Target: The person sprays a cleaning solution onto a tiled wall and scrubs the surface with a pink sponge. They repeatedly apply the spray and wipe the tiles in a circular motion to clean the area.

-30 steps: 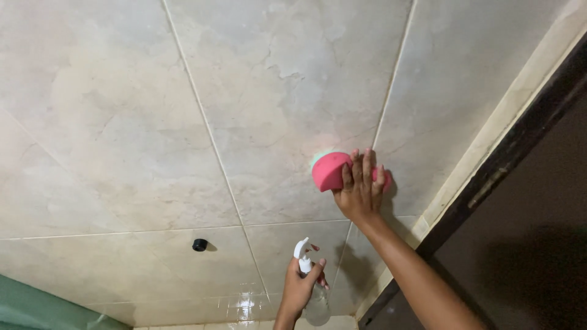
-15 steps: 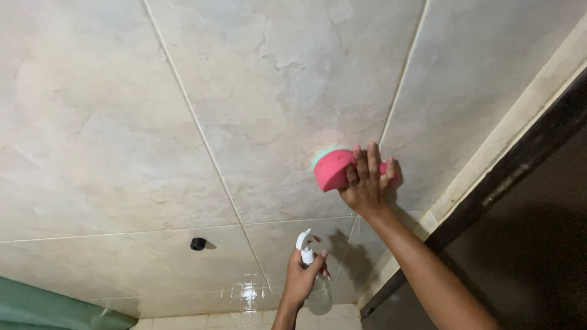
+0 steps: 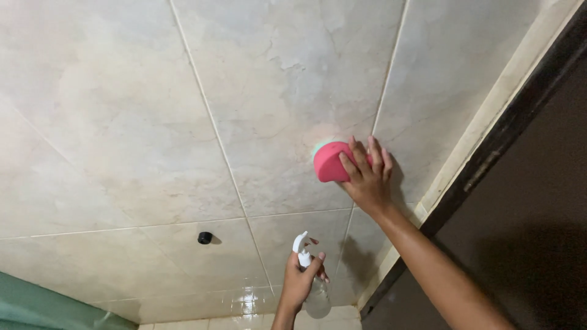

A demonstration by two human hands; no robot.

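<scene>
My right hand (image 3: 365, 176) presses a pink sponge (image 3: 328, 161) with a green face flat against a large beige marbled wall tile (image 3: 287, 91), just left of a grout line. Fingers spread over the sponge's right half. Lower down, my left hand (image 3: 301, 280) grips a clear spray bottle (image 3: 313, 291) by its white trigger head, held a little off the wall below the sponge.
A dark door frame (image 3: 489, 153) and dark doorway run along the right side. A small black round fitting (image 3: 205, 238) sits on the wall at lower left. A green surface (image 3: 36, 308) shows in the bottom-left corner. Glossy tiles reflect light near the bottom.
The sponge and my right hand have slid slightly left and down along the tile. The spray bottle in my left hand has stayed at nearly the same spot.
</scene>
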